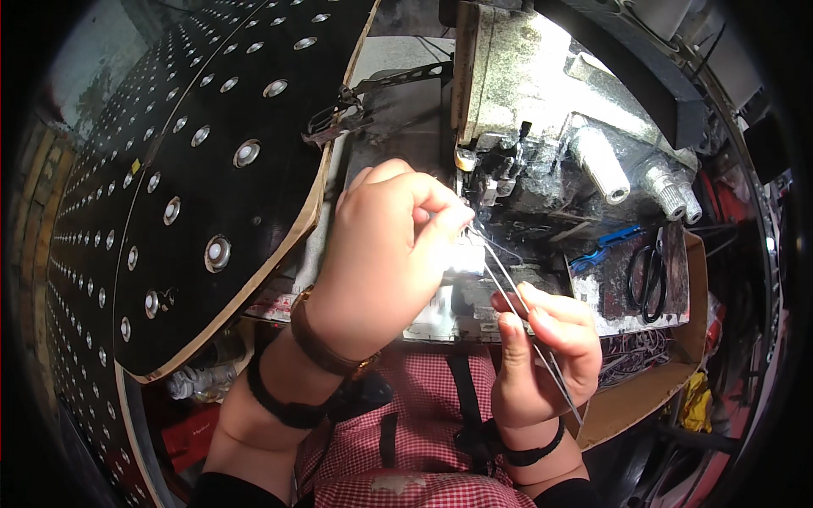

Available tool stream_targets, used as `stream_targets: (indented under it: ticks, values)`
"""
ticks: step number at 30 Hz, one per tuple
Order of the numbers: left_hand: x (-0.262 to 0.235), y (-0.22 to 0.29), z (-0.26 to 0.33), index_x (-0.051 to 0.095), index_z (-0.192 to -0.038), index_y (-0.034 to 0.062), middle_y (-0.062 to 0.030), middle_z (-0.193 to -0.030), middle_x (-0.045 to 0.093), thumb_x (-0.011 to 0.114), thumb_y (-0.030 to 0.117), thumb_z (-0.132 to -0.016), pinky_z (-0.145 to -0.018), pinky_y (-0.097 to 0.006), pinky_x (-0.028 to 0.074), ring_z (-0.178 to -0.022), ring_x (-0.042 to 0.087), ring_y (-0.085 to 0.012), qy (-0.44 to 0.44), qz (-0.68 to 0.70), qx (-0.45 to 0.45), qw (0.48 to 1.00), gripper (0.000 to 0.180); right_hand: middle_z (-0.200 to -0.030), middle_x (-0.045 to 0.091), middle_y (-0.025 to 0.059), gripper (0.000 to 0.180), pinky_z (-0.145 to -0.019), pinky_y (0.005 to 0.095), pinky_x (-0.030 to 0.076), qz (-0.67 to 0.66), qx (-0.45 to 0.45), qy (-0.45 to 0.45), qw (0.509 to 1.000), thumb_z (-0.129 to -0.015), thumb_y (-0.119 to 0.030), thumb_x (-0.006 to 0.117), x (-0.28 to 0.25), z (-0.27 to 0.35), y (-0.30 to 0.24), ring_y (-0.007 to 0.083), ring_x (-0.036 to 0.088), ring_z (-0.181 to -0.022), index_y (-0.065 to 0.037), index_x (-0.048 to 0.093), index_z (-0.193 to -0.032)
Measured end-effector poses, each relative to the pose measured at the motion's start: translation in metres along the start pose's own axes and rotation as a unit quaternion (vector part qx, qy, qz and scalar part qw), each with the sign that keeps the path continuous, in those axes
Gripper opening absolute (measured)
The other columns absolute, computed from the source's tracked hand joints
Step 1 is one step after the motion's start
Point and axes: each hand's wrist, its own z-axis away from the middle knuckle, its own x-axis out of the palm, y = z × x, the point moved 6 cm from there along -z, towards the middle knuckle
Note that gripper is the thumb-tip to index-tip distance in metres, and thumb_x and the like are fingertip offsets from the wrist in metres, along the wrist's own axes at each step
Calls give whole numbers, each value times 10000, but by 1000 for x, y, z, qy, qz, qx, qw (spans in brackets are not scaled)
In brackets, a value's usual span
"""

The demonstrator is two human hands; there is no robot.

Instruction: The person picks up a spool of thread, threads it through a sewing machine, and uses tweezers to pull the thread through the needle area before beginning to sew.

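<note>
My right hand (550,356) holds long, thin metal tweezers (500,273) between thumb and fingers. Their tips point up and away, toward the fingertips of my left hand. The left hand (381,245) is bent over the work spot, thumb and forefinger pinched together. What lies in that pinch is too small and glare-washed to name. Just beyond both hands stands a grimy, pale sewing machine (512,80), with small metal parts (495,182) close to the left fingertips. Bright light washes out the metal plate (464,258) below them.
A black table top (279,186) studded with metal balls fills the left side. At right lie a blue-handled tool (605,248) and black-handled scissors (648,279). Below them an open cardboard box (635,402) holds tangled grey strands (633,360). A red checked apron (423,406) covers my lap.
</note>
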Motion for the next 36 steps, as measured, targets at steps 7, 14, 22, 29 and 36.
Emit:
stream_targets:
  ticks: [7, 14, 22, 29, 36]
  values:
    - [-6, 2, 1, 591, -774, -40, -9, -748, 547, 542, 25, -849, -615, -184, 423, -672, 510, -46, -75, 160, -150, 973, 110, -934, 619, 178, 289, -721, 309, 533, -57, -24, -9, 998, -694, 27, 725, -3, -3, -4, 238, 642, -839, -56, 541, -901]
    - [-5, 2, 0, 583, -763, -35, -7, -751, 544, 560, 58, -854, -602, -181, 447, -673, 517, -44, -109, 160, -180, 964, 132, -909, 631, 155, 280, -722, 316, 534, -63, -21, -11, 998, -692, 28, 727, -1, -4, -2, 238, 648, -824, -82, 557, -885]
    - [-12, -1, -4, 601, -760, -25, 8, -699, 556, 579, 53, -831, -585, -181, 405, -634, 486, -33, -45, 39, -96, 994, 107, -902, 622, 142, 240, -704, 301, 533, -55, -17, -8, 998, -728, 59, 677, -3, 0, 2, 224, 643, -808, -76, 540, -873]
    - [-10, 2, -13, 486, -1046, 2, -46, -809, 613, 536, -9, -798, -615, -189, 390, -692, 513, -62, 75, -72, 81, 991, 253, -921, 586, 172, 235, -704, 272, 520, -3, -36, 31, 999, -759, 91, 621, 11, -4, 6, 231, 641, -837, -46, 475, -882]
    - [5, -14, -26, 400, -1089, -46, -124, -815, 626, 537, -63, -766, -709, -236, 446, -804, 589, -119, -32, 22, -8, 999, 351, -934, 607, 179, 189, -733, 254, 491, -48, -22, 59, 997, -768, 97, 608, 25, -5, 14, 202, 622, -858, -35, 507, -858]
